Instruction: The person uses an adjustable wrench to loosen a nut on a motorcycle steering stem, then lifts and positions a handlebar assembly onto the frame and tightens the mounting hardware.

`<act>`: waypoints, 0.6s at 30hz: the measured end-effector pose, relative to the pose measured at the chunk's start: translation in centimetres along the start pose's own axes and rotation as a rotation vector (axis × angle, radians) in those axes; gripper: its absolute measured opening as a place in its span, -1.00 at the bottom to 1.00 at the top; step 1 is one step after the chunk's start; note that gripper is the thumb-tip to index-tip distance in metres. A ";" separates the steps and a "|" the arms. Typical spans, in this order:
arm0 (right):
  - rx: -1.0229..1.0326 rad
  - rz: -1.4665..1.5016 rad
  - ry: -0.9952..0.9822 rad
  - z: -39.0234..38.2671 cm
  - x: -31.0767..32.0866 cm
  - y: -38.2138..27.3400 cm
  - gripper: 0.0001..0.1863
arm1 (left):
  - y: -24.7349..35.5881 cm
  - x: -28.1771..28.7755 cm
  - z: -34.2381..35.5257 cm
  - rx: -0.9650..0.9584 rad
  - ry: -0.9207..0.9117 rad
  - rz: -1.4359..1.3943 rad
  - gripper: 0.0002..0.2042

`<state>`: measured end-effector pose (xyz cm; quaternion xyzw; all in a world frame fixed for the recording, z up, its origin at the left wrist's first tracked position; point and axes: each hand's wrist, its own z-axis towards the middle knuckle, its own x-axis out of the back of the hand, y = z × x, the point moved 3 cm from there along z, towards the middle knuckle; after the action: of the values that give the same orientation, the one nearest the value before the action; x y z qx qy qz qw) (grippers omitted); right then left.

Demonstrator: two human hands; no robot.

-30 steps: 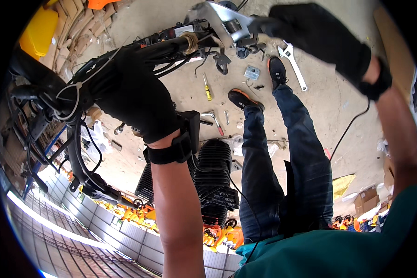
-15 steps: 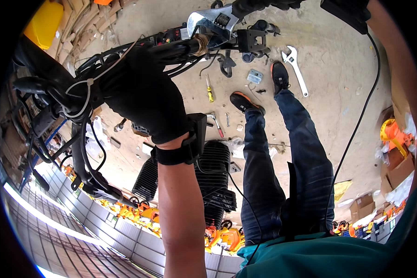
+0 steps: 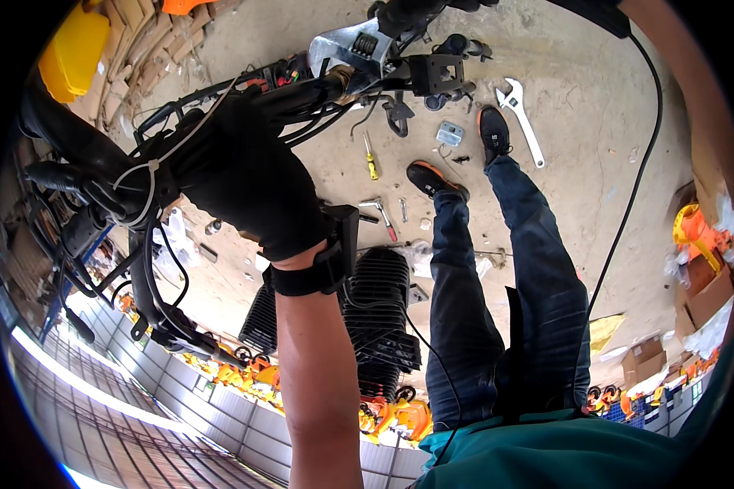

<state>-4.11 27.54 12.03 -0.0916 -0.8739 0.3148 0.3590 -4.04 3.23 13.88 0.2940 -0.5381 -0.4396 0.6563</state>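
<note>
A black tubular vehicle frame (image 3: pixel 298 99), strung with cables, stretches across the upper left. My left hand (image 3: pixel 253 175), in a black glove, is wrapped round its tube; most of the fingers are hidden behind the glove's back. At the upper edge my right hand (image 3: pixel 412 15), also gloved in black and partly cut off, grips the handle of a large silver adjustable wrench (image 3: pixel 334 50). The wrench's jaw lies at a brass-coloured collar (image 3: pixel 340 84) on the tube; whether it is seated there I cannot tell. A white cable tie (image 3: pixel 153 166) loops round the cables beside my left hand.
On the concrete floor lie a second adjustable wrench (image 3: pixel 523 126), a yellow screwdriver (image 3: pixel 371 159), a red-handled tool (image 3: pixel 389 228) and a small metal plate (image 3: pixel 449 134). Black ribbed parts (image 3: pixel 381 314) lie beside my legs. Cardboard boxes (image 3: pixel 701 306) stand at the right.
My right hand and the wrench have swung left, the wrench head dropping slightly in the picture. My left hand keeps its hold on the tube, with a slight shift.
</note>
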 end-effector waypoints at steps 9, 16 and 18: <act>-0.030 0.021 0.008 0.2 -1.2 -0.4 -0.71 | 0.3 -0.1 -0.1 0.043 0.031 0.003 -0.83; -0.051 0.074 0.601 -1.5 -12.5 -1.6 -0.73 | 0.0 0.9 -0.3 -0.008 0.064 -0.021 -0.81; -0.071 0.237 0.802 -2.4 -16.7 -4.6 -0.73 | 0.0 0.7 -0.3 0.019 0.046 0.003 -0.81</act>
<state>9.97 18.65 6.60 -0.3192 -0.6586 0.2632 0.6285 -3.70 2.60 14.11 0.3094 -0.5275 -0.4267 0.6663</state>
